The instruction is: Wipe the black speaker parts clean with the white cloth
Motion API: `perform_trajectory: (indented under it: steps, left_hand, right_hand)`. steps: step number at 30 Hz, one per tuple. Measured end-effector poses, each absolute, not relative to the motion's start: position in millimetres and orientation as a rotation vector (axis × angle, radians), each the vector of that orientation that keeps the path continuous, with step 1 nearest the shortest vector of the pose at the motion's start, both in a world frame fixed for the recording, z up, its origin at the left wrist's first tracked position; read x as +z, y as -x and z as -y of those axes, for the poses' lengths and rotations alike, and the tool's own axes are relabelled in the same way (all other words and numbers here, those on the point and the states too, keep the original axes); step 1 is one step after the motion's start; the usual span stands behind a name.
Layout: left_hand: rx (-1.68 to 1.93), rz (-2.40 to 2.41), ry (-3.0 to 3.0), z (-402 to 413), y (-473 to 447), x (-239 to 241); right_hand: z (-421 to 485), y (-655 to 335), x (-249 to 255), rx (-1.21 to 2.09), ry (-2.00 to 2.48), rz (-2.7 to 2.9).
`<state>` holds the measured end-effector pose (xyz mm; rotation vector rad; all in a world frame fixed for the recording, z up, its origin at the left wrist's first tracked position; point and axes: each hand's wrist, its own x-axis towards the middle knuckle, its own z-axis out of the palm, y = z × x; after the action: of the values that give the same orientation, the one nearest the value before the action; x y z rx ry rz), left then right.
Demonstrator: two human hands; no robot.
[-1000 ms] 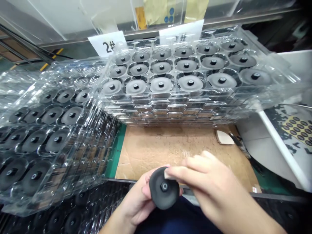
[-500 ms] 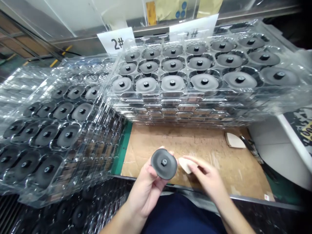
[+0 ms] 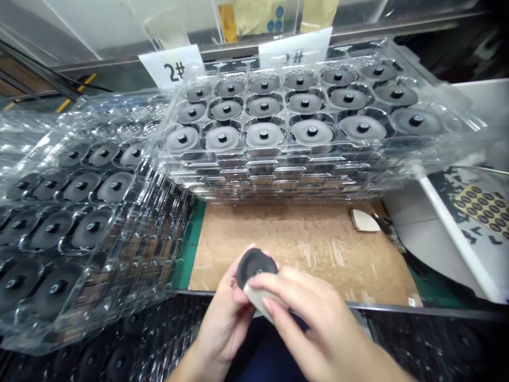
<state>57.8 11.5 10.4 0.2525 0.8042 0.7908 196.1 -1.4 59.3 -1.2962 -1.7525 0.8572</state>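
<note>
My left hand point(image 3: 222, 323) grips a round black disc point(image 3: 254, 264) with a small hub, held over the near edge of the brown cardboard mat point(image 3: 318, 249). My right hand point(image 3: 314, 323) pinches a small pale wedge-shaped pad point(image 3: 258, 298) and presses it against the lower face of the disc. Both hands meet at bottom centre, just in front of my body. Part of the disc is hidden behind the pad and my right fingers.
A stack of clear plastic trays point(image 3: 278, 175) filled with the same black discs stands behind the mat. More filled trays point(image 3: 79, 212) lean at the left. A second pale pad point(image 3: 363, 220) and a dark tool point(image 3: 387, 233) lie at the mat's right. Paper signs point(image 3: 170, 69) stand behind.
My right hand, held apart from the disc half a second ago, has come back over it with the pad. The disc has tilted so its face is partly covered.
</note>
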Motion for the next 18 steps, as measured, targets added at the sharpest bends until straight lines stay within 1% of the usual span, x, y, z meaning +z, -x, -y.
perform_trajectory:
  steps: [1,2,5,7,9,11,12,14,16,18]
  left_hand:
    - [0.807,-0.819,-0.266,-12,-57,10]
    - [0.814,-0.822,-0.283,-12,-58,11]
    - [0.751,-0.773,-0.321,-14,-62,17]
    - [0.729,-0.736,-0.336,-17,-64,22]
    - [0.739,-0.709,-0.326,-21,-62,26]
    - [0.735,-0.695,-0.301,-23,-59,26]
    - [0.722,-0.695,-0.288,-23,-58,26]
    - [0.690,-0.696,-0.261,-21,-58,25]
    - [0.658,-0.673,-0.224,-18,-58,25]
    - [0.647,-0.641,-0.203,-14,-56,24]
  right_hand:
    - [0,-195,58,0.960,1.321,1.761]
    - [-1,-195,58,0.992,1.348,1.745]
    - [-3,-192,57,0.740,1.349,1.641]
    - [1,-194,58,0.685,1.258,1.655]
    - [9,-200,59,0.815,1.228,1.729]
    - [19,-210,58,0.917,1.341,1.759]
    - [23,-214,58,0.900,1.419,1.762]
    - [24,-219,59,0.758,1.522,1.786]
    - [17,-219,59,0.585,1.434,1.856]
    - [5,-220,55,0.567,1.252,1.879]
